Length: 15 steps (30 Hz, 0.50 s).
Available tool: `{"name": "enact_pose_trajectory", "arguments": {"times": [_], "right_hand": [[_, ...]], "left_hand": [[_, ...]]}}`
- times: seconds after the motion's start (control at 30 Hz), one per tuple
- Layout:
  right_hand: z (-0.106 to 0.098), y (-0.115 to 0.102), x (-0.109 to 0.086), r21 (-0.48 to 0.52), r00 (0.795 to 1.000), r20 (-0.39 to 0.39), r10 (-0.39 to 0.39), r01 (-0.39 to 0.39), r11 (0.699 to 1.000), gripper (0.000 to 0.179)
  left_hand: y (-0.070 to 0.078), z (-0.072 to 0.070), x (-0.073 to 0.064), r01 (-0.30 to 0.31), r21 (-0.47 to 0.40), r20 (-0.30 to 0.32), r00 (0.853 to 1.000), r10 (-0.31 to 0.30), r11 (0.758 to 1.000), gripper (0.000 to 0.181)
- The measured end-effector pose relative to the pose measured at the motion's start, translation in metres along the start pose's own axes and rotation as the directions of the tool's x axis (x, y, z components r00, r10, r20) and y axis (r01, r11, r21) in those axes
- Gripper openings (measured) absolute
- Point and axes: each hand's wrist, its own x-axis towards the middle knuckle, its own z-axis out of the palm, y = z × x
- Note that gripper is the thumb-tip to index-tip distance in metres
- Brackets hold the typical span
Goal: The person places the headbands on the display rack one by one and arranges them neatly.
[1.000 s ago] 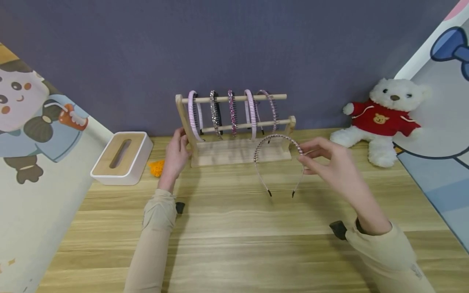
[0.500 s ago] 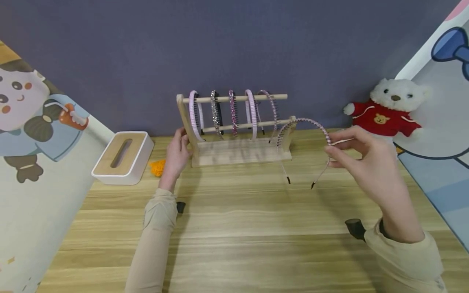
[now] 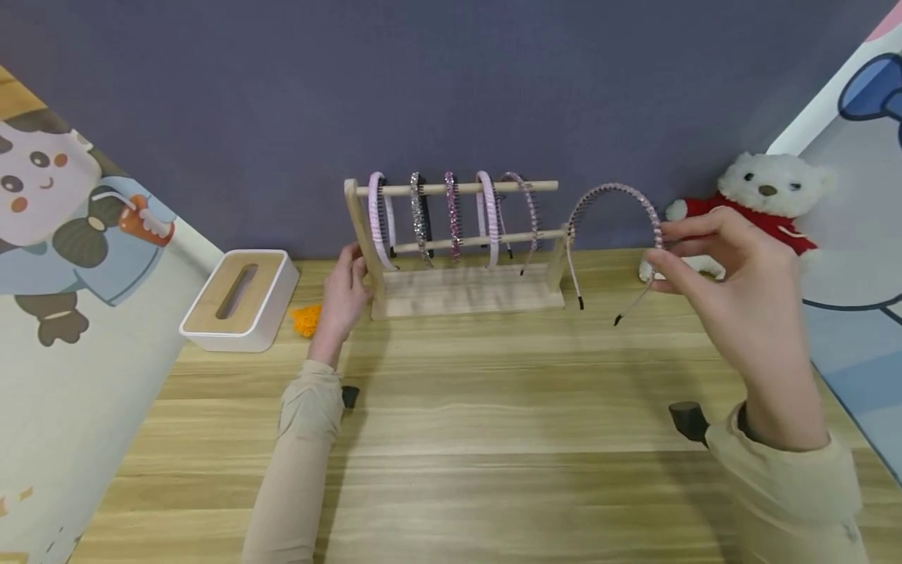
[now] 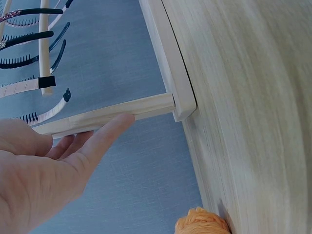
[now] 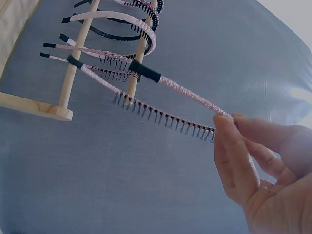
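Note:
Between the thumb and fingers of my right hand [image 3: 743,270] is a thin pink headband [image 3: 611,188] with small comb teeth, pinched by one side. It is raised in the air just past the right end of a wooden headband rack [image 3: 465,294], its black-tipped ends pointing down. In the right wrist view the headband [image 5: 190,95] overlaps the end of the rack's bar. My left hand [image 3: 343,294] holds the rack's left upright; in the left wrist view a finger lies along that post [image 4: 151,105]. Several headbands hang on the rack, pink padded [image 3: 379,223], glittery silver [image 3: 419,211] and glittery magenta [image 3: 452,215] among them.
A white tissue box [image 3: 243,305] with a wooden lid stands on the left of the wooden table [image 3: 493,486]. Beside my left wrist lies an orange fuzzy item [image 3: 306,319]. A white teddy bear [image 3: 768,180] in red sits behind my right hand, against the dark wall.
My right hand has carried the headband rightward and upward, from in front of the rack to beyond its right end. The left hand has stayed at the rack's left upright.

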Motion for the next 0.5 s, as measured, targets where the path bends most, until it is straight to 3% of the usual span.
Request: {"name": "enact_pose_trajectory", "arguments": {"times": [0.23,0.5], "right_hand": [[0.012,0.004,0.021,-0.035,0.997,-0.056,-0.06,0.058,0.998,0.03],[0.03,0.008,0.044,-0.008,0.991,-0.083,-0.109,0.109,0.994,0.021]], "left_hand": [[0.001,-0.001,0.0,-0.005,0.007,-0.006,1.0,0.005,1.0,0.044],[0.001,-0.001,-0.001,-0.004,0.02,-0.008,1.0,0.004,1.0,0.044]]}}
